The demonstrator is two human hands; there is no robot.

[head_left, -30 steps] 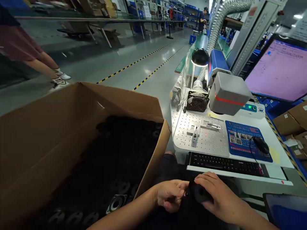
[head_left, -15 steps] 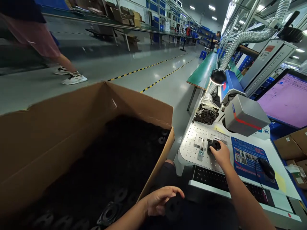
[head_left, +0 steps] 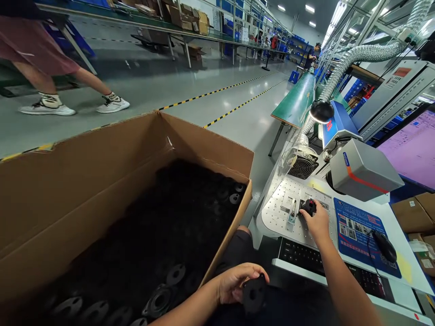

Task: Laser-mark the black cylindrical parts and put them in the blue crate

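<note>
My left hand (head_left: 238, 281) is closed on a black flanged part (head_left: 254, 294) with a hole in its middle, held over my lap beside the cardboard box (head_left: 234, 244). On the perforated metal plate (head_left: 277, 215), my right hand (head_left: 316, 222) grips a second black round part (head_left: 309, 207) between thumb and fingers. That part sits at a small metal fixture (head_left: 292, 210), and a red glint shows on its top. Many similar dark parts (head_left: 160, 299) fill the box; most are lost in shadow.
A grey marking head (head_left: 365, 170) overhangs the plate, with a fan (head_left: 303, 166) behind. Right of it lie a blue mat (head_left: 356, 226) and a mouse (head_left: 384, 246); a keyboard (head_left: 301, 256) sits in front. Past the box, a person's legs (head_left: 50, 68) stand on the walkway.
The view has shifted slightly, and both hands keep their grips. The left part faces the camera more plainly. A red glint now shows on the right part. The passing person's second shoe has come into view.
</note>
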